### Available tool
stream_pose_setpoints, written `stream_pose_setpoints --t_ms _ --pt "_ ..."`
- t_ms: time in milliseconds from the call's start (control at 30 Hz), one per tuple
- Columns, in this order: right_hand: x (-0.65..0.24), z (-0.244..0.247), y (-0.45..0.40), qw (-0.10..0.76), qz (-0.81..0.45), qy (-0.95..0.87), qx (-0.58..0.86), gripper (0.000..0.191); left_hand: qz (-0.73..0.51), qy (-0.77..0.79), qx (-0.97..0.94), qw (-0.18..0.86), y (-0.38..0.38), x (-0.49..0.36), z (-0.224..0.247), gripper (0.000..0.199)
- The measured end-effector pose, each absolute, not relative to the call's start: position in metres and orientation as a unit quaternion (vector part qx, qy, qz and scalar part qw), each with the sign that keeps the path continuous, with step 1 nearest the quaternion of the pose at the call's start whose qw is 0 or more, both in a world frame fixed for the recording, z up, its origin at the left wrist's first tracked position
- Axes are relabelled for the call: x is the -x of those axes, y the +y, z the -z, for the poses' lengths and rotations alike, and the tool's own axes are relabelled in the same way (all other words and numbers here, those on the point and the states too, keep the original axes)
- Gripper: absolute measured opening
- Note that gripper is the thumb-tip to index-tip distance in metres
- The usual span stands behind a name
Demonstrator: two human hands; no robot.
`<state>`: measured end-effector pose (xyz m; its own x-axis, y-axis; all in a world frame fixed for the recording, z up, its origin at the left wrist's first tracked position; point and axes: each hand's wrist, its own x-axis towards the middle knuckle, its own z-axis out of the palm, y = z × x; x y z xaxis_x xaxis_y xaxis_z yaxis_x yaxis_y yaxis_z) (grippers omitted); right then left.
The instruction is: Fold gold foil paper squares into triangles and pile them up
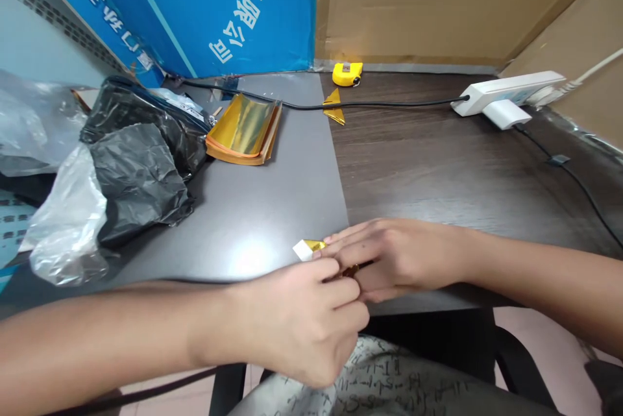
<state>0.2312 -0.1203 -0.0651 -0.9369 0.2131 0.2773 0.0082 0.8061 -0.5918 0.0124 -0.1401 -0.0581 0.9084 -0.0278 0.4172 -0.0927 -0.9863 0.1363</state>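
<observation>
Near the front edge of the desk, a piece of gold foil paper (316,245) with a white underside lies between my hands, partly folded. My left hand (302,318) is closed, its thumb and forefinger pinching the near part of the paper. From the right, my right hand (389,257) presses its fingers on the same sheet, the two hands touching. Most of the paper is hidden under the fingers. Farther back is a curled stack of gold foil paper (243,127). Some folded gold triangles (333,108) lie to its right, under a black cable.
Crumpled black plastic bags (141,169) and a clear bag (68,215) fill the left side. A yellow tape measure (347,74) sits against the cardboard wall (413,7). At the right back is a white power strip (511,91), from which a black cable (389,104) crosses the desk.
</observation>
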Motion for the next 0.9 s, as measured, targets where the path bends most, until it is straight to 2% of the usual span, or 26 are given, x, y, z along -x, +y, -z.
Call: stream_pose_setpoints --t_ms 200,333,467,567,767,900 --pt "-0.232 0.065 -0.116 0.173 -0.277 -0.943 0.071 0.041 -0.228 -0.022 -0.971 0.063 -0.126 -0.011 0.063 0.031" --pt "-0.240 0.067 -0.103 0.190 -0.252 -0.942 0.117 0.030 -0.200 0.035 -0.976 0.084 -0.100 -0.008 0.068 0.027" --pt "-0.247 0.072 -0.092 0.237 -0.183 -0.937 0.181 0.022 -0.196 0.100 -0.961 0.165 -0.074 -0.006 0.072 0.021" --pt "-0.248 0.073 -0.090 0.236 -0.161 -0.935 0.208 0.021 -0.175 0.127 -0.953 0.210 -0.064 -0.005 0.071 0.019" --pt "-0.246 0.074 -0.089 0.252 -0.217 -0.921 0.204 0.017 -0.150 0.148 -0.946 0.248 -0.067 -0.006 0.069 0.024" --pt "-0.249 0.074 -0.088 0.248 -0.261 -0.912 0.198 0.013 -0.172 0.177 -0.935 0.253 -0.070 -0.007 0.072 0.018"
